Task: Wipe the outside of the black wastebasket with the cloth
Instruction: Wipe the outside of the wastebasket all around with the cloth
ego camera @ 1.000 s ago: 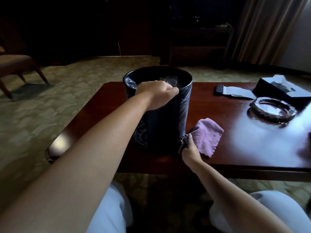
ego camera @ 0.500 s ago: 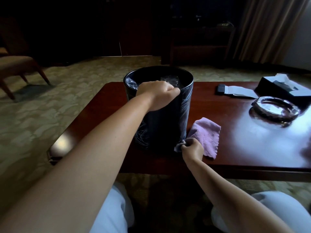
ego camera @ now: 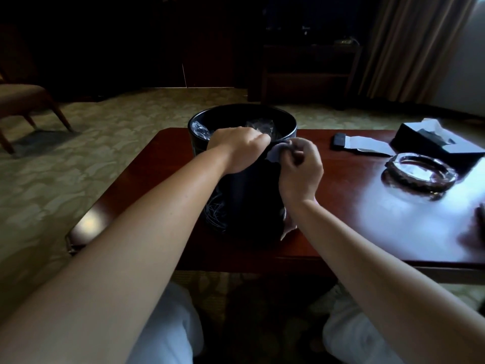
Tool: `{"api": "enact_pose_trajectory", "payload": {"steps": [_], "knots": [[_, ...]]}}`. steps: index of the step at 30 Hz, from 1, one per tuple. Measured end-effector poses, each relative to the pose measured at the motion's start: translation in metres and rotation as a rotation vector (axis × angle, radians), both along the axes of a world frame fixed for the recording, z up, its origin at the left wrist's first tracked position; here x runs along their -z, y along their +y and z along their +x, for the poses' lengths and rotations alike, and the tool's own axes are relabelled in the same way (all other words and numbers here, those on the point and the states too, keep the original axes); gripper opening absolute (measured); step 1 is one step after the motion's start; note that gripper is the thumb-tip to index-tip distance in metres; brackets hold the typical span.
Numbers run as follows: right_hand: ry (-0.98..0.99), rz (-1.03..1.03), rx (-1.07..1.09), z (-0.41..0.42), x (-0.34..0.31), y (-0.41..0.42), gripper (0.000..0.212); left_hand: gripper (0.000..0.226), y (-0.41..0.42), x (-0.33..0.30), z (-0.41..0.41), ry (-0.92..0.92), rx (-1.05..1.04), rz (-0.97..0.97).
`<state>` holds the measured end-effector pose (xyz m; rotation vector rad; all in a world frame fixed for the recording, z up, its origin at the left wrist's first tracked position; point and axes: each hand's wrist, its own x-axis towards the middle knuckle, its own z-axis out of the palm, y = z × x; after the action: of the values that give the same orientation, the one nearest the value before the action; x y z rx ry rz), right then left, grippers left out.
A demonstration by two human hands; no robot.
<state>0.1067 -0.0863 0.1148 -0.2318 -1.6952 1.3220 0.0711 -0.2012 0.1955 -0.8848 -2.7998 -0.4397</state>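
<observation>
Count of things around the table (ego camera: 341,195)

On the table: one wastebasket (ego camera: 244,200), one cloth (ego camera: 275,151), one ashtray (ego camera: 420,172), one tissue box (ego camera: 435,143); two hands (ego camera: 238,148) (ego camera: 301,169); left of it, one chair (ego camera: 23,98).

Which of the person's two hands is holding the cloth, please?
The right hand pinches the cloth near the rim; the left hand only grips the wastebasket rim.

You're in a hotel room: patterned carpet (ego camera: 118,143), heavy curtains (ego camera: 409,43), an armchair (ego camera: 23,98), tissue box (ego camera: 433,137) and ashtray (ego camera: 420,174) on the counter (ego camera: 354,206).
</observation>
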Motion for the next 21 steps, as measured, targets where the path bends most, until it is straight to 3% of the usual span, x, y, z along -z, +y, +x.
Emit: {"api": "enact_pose_trajectory", "payload": {"steps": [4,6,9,12,14,17,21], "knots": [[-0.041,-0.141,-0.069,0.003,0.036,-0.010,0.026,0.036,0.000,-0.001,0.002,-0.006,0.006,-0.020],[-0.210,-0.243,-0.052,0.012,0.068,-0.015,0.025,0.035,0.000,-0.001,0.003,-0.008,0.006,-0.022],[-0.586,-0.371,-0.026,0.015,0.120,-0.018,0.003,0.034,0.000,0.000,0.003,-0.007,0.008,-0.018],[-0.718,-0.404,0.000,0.013,0.132,-0.018,0.010,0.034,0.000,-0.001,0.004,-0.009,0.006,-0.026],[-0.634,-0.407,0.052,0.013,0.112,-0.018,0.011,0.034,0.001,0.000,0.004,-0.009,0.002,-0.026],[-0.315,-0.394,0.051,0.011,0.057,-0.013,0.009,0.034,0.001,0.000,0.002,0.002,0.000,-0.031],[-0.045,-0.243,0.024,0.000,-0.016,-0.008,0.012,0.037,0.000,0.002,-0.001,0.012,0.003,-0.035]]}}
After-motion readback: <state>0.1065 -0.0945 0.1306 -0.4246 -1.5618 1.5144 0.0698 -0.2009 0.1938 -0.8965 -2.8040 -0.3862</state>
